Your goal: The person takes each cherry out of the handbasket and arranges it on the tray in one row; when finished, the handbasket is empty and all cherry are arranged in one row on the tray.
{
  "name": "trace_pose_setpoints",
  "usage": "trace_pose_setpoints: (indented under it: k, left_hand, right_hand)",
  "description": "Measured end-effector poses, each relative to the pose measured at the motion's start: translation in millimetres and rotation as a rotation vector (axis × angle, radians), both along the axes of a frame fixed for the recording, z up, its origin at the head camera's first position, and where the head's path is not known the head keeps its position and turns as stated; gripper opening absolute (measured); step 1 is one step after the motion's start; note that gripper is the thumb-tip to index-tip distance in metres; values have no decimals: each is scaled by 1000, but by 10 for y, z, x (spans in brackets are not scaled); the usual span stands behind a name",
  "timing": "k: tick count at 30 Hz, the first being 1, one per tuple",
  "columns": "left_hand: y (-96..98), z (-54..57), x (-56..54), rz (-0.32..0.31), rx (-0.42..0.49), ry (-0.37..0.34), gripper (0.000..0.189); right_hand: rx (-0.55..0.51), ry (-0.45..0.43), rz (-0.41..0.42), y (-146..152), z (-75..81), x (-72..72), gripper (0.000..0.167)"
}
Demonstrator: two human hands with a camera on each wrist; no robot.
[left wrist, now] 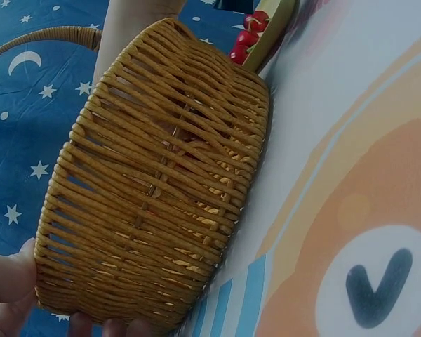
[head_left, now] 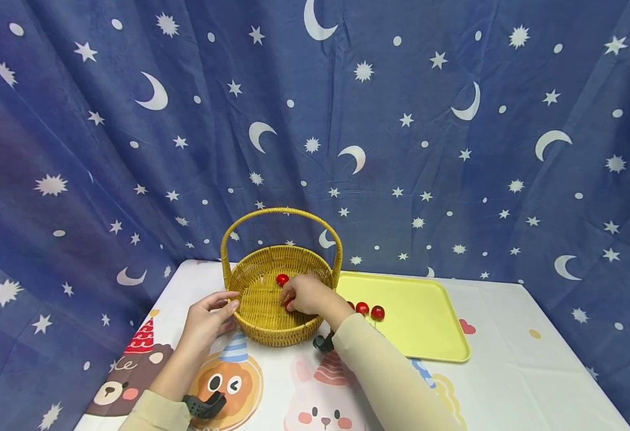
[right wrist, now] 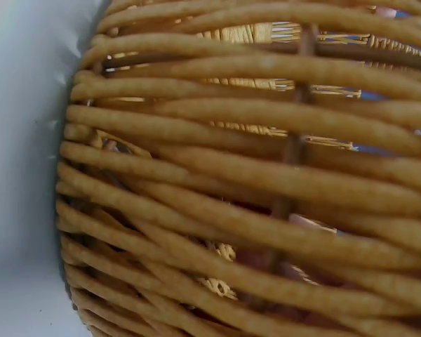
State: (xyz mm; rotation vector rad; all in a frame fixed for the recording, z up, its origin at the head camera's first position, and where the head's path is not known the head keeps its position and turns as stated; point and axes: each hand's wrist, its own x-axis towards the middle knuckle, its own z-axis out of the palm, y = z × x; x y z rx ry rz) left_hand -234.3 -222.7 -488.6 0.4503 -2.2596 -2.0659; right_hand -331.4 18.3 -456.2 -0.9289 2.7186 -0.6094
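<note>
A woven wicker basket (head_left: 271, 332) with a tall arched handle stands on the table. My left hand (head_left: 209, 317) holds its left rim; in the left wrist view the thumb (left wrist: 10, 277) lies at the rim and fingertips show below. Inside the basket, my right hand (head_left: 309, 296) reaches low with curled fingers around a red cherry (head_left: 289, 301), mostly hidden by them. Another red cherry (head_left: 282, 279) lies in the basket just behind that hand. Through the weave, the right wrist view shows only a dark red patch and bits of the hand.
A yellow tray (head_left: 417, 311) lies right of the basket, with several cherries (head_left: 377, 313) near its left side, partly behind my right forearm. A white cloth with cartoon animals (head_left: 325, 401) covers the table. A blue starry curtain (head_left: 401, 149) hangs behind.
</note>
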Motion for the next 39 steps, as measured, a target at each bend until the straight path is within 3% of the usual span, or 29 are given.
trace_pose_setpoints:
  k: [9, 16, 22, 28, 39]
  left_hand:
    - [10, 21, 3, -4, 2, 4, 39]
    - [-1, 23, 10, -2, 3, 4, 40]
    - [5, 33, 10, 1, -7, 5, 39]
    - [10, 22, 5, -7, -14, 7, 40]
    - [11, 21, 25, -9, -4, 3, 39]
  right_hand:
    - [-269, -36, -50, 55, 54, 32, 18]
    - [-451, -147, -73, 206, 201, 218, 17]
    - [-518, -208, -65, 446, 312, 420, 30]
    - [-578, -219, -97, 768, 350, 560, 32]
    - [-603, -199, -273, 1598, 217, 678, 33]
